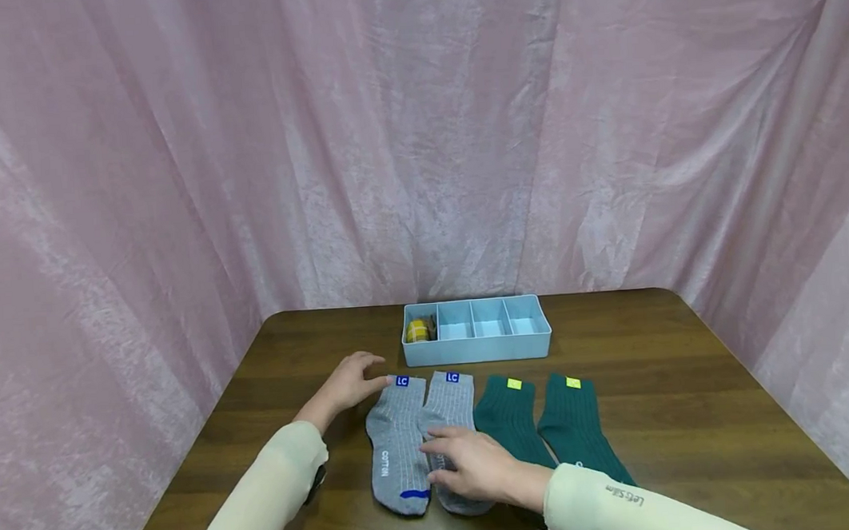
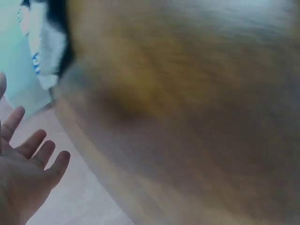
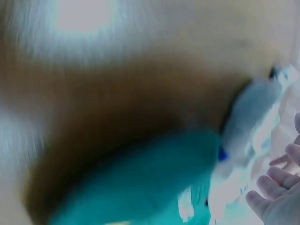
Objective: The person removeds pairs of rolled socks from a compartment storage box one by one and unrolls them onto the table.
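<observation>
Two grey ribbed socks lie side by side on the wooden table in the head view. At the cuff of the left grey sock point(image 1: 397, 430), with its blue label, is my left hand point(image 1: 347, 385), thumb tip right at the edge. My right hand point(image 1: 474, 464) is over the lower half of the other grey sock point(image 1: 451, 398), partly hiding it. In both wrist views the left hand point(image 2: 28, 173) and right hand point(image 3: 281, 192) show loosely spread fingers holding nothing. To the right lie a green sock point(image 1: 508, 422) and a second green sock point(image 1: 573, 419), with yellow labels.
A light blue box point(image 1: 479, 350) with several compartments stands at the table's back. Its leftmost compartment holds a rolled yellow checked item point(image 1: 417, 330) and something dark beside it. A pink curtain point(image 1: 418, 137) hangs behind the table point(image 1: 661, 381).
</observation>
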Tool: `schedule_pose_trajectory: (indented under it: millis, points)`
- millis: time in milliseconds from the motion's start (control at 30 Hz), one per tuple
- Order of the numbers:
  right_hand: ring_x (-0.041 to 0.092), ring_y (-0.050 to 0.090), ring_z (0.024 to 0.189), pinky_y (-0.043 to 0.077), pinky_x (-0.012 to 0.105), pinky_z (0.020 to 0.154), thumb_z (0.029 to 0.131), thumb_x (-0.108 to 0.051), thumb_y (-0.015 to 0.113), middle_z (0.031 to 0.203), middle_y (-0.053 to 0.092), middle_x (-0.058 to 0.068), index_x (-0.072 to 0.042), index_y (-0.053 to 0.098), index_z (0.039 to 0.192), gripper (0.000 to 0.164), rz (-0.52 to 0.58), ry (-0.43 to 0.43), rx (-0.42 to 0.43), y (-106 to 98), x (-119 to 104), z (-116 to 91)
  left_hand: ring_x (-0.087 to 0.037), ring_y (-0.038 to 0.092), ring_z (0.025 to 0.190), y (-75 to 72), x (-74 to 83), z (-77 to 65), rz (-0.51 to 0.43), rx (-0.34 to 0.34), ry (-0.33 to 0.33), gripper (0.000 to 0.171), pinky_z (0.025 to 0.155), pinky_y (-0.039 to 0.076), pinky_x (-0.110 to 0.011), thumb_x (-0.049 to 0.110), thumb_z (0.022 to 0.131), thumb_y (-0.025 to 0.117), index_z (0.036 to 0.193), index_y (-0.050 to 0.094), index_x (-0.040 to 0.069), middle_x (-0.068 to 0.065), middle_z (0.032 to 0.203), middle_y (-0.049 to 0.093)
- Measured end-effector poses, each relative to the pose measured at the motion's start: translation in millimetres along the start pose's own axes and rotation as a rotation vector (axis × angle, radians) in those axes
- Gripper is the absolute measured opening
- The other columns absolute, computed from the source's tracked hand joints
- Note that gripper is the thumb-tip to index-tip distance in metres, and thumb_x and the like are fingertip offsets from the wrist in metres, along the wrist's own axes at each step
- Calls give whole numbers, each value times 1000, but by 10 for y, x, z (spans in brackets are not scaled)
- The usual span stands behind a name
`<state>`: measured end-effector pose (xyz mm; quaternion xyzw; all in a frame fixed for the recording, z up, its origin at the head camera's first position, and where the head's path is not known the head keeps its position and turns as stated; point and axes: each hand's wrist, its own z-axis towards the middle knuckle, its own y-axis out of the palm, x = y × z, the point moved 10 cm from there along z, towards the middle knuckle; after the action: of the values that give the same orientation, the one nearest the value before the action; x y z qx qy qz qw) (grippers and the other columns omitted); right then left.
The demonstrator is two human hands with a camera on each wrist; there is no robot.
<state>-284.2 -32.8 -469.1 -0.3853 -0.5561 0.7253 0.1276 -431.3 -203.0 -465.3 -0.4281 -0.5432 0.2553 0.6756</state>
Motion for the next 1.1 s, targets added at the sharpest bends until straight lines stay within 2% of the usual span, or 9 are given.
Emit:
schedule_pose_trajectory:
  millis: [167, 300, 500, 667, 833, 933, 1100]
  points:
    - [29, 50, 131, 44, 49, 101, 97, -32, 65, 144, 52, 13, -12, 63, 134, 42, 7, 59, 64, -264, 205, 54, -39, 47, 129, -65, 123, 120, -19, 45, 6, 53, 103, 39, -55, 35, 95, 68, 136, 58, 4, -19, 141, 51]
    - [33, 48, 132, 42, 54, 102, 97, -31, 65, 145, 50, 16, -9, 62, 135, 44, 27, 110, 131, -454, 381, 61, -37, 44, 132, -36, 174, 178, -29, 56, -7, 53, 107, 36, -53, 35, 94, 68, 136, 59, 4, -18, 141, 52]
    - [36, 49, 131, 40, 56, 103, 96, -30, 66, 145, 50, 17, -9, 61, 136, 45, 34, 193, 252, -770, 700, 29, -37, 42, 135, 3, 278, 251, -92, 87, -39, 54, 109, 34, -54, 36, 95, 67, 139, 56, 5, -18, 143, 50]
    - [40, 44, 134, 38, 58, 104, 96, -31, 66, 146, 48, 20, -5, 58, 138, 50, -4, 290, 333, -1085, 1144, -22, -36, 43, 135, -4, 395, 363, -132, 143, -73, 58, 107, 36, -54, 39, 95, 66, 142, 53, 7, -16, 145, 49]
    - [45, 41, 134, 35, 60, 105, 96, -31, 65, 146, 45, 26, 1, 52, 141, 56, -25, 407, 401, -1396, 1659, -127, -36, 48, 129, -18, 601, 491, -103, 199, -70, 57, 105, 39, -52, 37, 95, 67, 141, 54, 5, -16, 140, 54]
    - [45, 39, 135, 34, 59, 106, 96, -31, 65, 147, 42, 28, 5, 48, 142, 60, -19, 470, 408, -1487, 1917, -186, -35, 49, 129, -2, 683, 542, -98, 203, -101, 58, 103, 40, -53, 40, 95, 67, 141, 54, 8, -15, 141, 53]
    - [46, 33, 138, 29, 61, 108, 97, -34, 63, 151, 34, 30, 7, 39, 147, 69, 24, 546, 378, -1455, 2189, -217, -34, 49, 128, 13, 716, 561, -120, 217, -165, 59, 101, 42, -54, 42, 95, 65, 143, 52, 11, -13, 142, 52]
